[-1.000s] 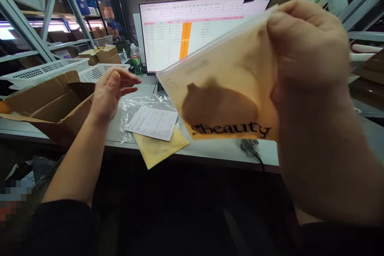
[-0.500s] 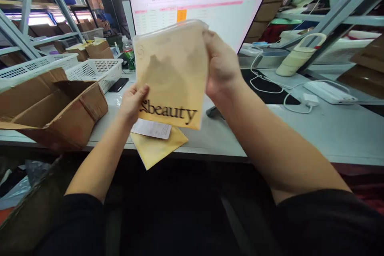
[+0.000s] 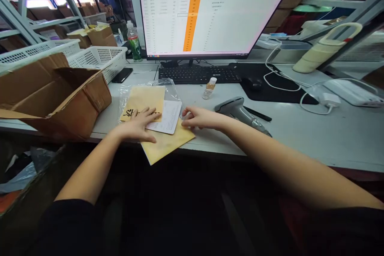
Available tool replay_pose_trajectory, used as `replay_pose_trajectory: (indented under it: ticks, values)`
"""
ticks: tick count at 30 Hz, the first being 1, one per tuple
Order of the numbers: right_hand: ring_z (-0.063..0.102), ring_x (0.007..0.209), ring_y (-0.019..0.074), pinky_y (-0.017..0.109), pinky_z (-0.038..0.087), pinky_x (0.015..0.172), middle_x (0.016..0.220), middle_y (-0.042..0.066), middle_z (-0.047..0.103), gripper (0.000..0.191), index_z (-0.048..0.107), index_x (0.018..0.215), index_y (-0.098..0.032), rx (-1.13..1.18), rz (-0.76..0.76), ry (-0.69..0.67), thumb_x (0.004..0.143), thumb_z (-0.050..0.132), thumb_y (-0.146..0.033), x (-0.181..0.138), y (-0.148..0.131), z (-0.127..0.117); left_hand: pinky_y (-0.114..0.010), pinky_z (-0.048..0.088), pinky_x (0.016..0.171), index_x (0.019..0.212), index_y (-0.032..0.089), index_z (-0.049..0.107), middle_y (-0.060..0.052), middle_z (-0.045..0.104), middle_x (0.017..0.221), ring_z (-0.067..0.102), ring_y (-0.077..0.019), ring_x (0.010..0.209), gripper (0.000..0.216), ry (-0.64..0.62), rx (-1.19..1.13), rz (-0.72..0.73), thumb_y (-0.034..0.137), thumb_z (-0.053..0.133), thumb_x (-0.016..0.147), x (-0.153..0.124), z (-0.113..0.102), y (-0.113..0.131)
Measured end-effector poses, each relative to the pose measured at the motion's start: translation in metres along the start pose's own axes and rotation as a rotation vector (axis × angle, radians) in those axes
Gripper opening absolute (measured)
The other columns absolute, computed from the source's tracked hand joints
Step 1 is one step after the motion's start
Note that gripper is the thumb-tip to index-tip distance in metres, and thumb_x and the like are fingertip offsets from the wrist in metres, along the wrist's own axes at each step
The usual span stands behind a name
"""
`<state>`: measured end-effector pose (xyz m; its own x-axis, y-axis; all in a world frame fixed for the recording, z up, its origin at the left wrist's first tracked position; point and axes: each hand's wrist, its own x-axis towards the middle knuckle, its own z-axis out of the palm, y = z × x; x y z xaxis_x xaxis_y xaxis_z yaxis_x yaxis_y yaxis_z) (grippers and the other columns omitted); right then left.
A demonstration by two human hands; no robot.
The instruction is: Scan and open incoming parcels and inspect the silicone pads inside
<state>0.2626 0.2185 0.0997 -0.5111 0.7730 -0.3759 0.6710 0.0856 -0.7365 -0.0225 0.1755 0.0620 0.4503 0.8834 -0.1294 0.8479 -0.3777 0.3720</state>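
My left hand point(image 3: 137, 124) lies flat with fingers spread on the lower edge of a yellow bag printed with black letters point(image 3: 144, 102), which rests on the desk over a clear plastic sheet point(image 3: 173, 87). A white printed paper point(image 3: 168, 117) lies beside it, on top of a yellow padded envelope point(image 3: 168, 142) that hangs over the desk's front edge. My right hand point(image 3: 200, 117) rests on the desk at the paper's right edge, fingers loosely curled, touching the envelope.
An open cardboard box point(image 3: 57, 96) stands at the left with white baskets point(image 3: 99, 58) behind. A monitor point(image 3: 210, 8), keyboard point(image 3: 198, 74), small bottle point(image 3: 209, 88), barcode scanner point(image 3: 240, 112), phone point(image 3: 122, 75) and cables point(image 3: 300, 88) are on the desk.
The printed yellow bag, held up in both hands before, now lies on the desk. Both hands have come down onto the papers.
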Motion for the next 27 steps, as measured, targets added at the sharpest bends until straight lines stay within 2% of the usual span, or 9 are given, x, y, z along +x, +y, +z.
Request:
replay_pose_trajectory:
  ticks: [3, 6, 9, 12, 16, 18, 21, 23, 27]
  values:
    - [0.052, 0.053, 0.01, 0.019, 0.036, 0.044, 0.069, -0.003, 0.061, 0.051, 0.05, 0.123, -0.018, 0.25, 0.049, 0.082, 0.078, 0.075, -0.018, 0.002, -0.005, 0.017, -0.069, 0.002, 0.117, 0.154, 0.028, 0.032, -0.01, 0.018, 0.165, 0.007, -0.039, 0.152, 0.083, 0.043, 0.042, -0.018, 0.066, 0.058, 0.084, 0.0, 0.006, 0.011]
    - [0.06, 0.061, 0.0121, 0.021, 0.047, 0.053, 0.078, 0.002, 0.068, 0.049, 0.055, 0.124, -0.015, 0.63, 0.104, 0.183, 0.079, 0.074, -0.019, 0.002, -0.007, 0.036, -0.068, 0.01, 0.117, 0.154, 0.026, 0.034, -0.01, 0.026, 0.163, 0.015, -0.0377, 0.151, 0.071, 0.133, 0.026, -0.03, 0.061, 0.045, 0.094, 0.001, 0.01, 0.01]
    - [0.069, 0.079, 0.0171, 0.028, 0.057, 0.07, 0.1, 0.011, 0.074, 0.034, 0.064, 0.112, -0.012, 0.886, 0.115, 0.06, 0.079, 0.073, -0.019, -0.002, -0.01, 0.053, -0.069, 0.014, 0.116, 0.153, 0.027, 0.036, -0.009, 0.029, 0.161, 0.02, -0.0392, 0.149, 0.064, 0.196, 0.049, -0.052, 0.059, 0.037, 0.097, 0.0, 0.012, 0.009]
    - [0.071, 0.078, 0.0179, 0.029, 0.059, 0.068, 0.104, 0.013, 0.075, 0.028, 0.068, 0.108, -0.012, 0.909, 0.162, -0.081, 0.08, 0.068, -0.013, -0.018, -0.019, 0.057, -0.072, 0.012, 0.115, 0.152, 0.029, 0.038, -0.008, 0.028, 0.162, 0.018, -0.0412, 0.149, 0.063, 0.201, 0.035, -0.077, 0.061, 0.034, 0.098, 0.0, 0.012, 0.011]
    - [0.072, 0.077, 0.0187, 0.025, 0.06, 0.066, 0.097, 0.011, 0.076, 0.023, 0.073, 0.098, -0.015, 0.898, 0.105, -0.041, 0.075, 0.074, -0.018, -0.065, -0.025, 0.033, -0.075, 0.006, 0.112, 0.149, 0.028, 0.044, -0.011, 0.031, 0.16, 0.016, -0.044, 0.149, 0.062, 0.235, -0.116, -0.133, 0.061, 0.034, 0.097, 0.001, 0.013, 0.004]
    - [0.073, 0.075, 0.0216, 0.027, 0.061, 0.066, 0.09, 0.01, 0.077, 0.026, 0.075, 0.093, -0.018, 0.852, 0.068, -0.023, 0.069, 0.081, -0.027, -0.097, -0.02, 0.011, -0.073, 0.007, 0.114, 0.141, 0.028, 0.054, -0.011, 0.038, 0.157, 0.02, -0.0439, 0.148, 0.059, 0.282, -0.212, -0.122, 0.06, 0.047, 0.092, 0.003, 0.014, -0.003]
    - [0.073, 0.067, 0.0245, 0.031, 0.061, 0.057, 0.081, 0.009, 0.076, 0.033, 0.076, 0.091, -0.021, 0.763, 0.046, 0.049, 0.064, 0.085, -0.038, -0.139, -0.009, -0.018, -0.059, 0.021, 0.119, 0.12, 0.025, 0.07, -0.011, 0.058, 0.14, 0.036, -0.0413, 0.142, 0.057, 0.418, -0.574, -0.03, 0.06, 0.071, 0.074, 0.008, 0.013, -0.006]
    - [0.072, 0.064, 0.0248, 0.031, 0.06, 0.053, 0.077, 0.009, 0.075, 0.035, 0.077, 0.09, -0.022, 0.721, 0.023, 0.12, 0.063, 0.086, -0.042, -0.156, -0.004, -0.03, -0.052, 0.035, 0.114, 0.11, 0.023, 0.074, -0.012, 0.068, 0.124, 0.05, -0.0381, 0.132, 0.061, 0.48, -0.876, 0.049, 0.071, 0.067, 0.073, 0.009, 0.007, 0.002]
    - [0.073, 0.07, 0.0245, 0.032, 0.06, 0.061, 0.076, 0.007, 0.074, 0.036, 0.077, 0.093, -0.021, 0.625, -0.027, 0.138, 0.065, 0.087, -0.041, -0.154, -0.005, -0.035, -0.047, 0.053, 0.091, 0.105, 0.018, 0.074, -0.015, 0.074, 0.1, 0.066, -0.0359, 0.106, 0.081, 0.31, -1.25, 0.157, 0.088, 0.048, 0.074, 0.0, -0.012, 0.035]
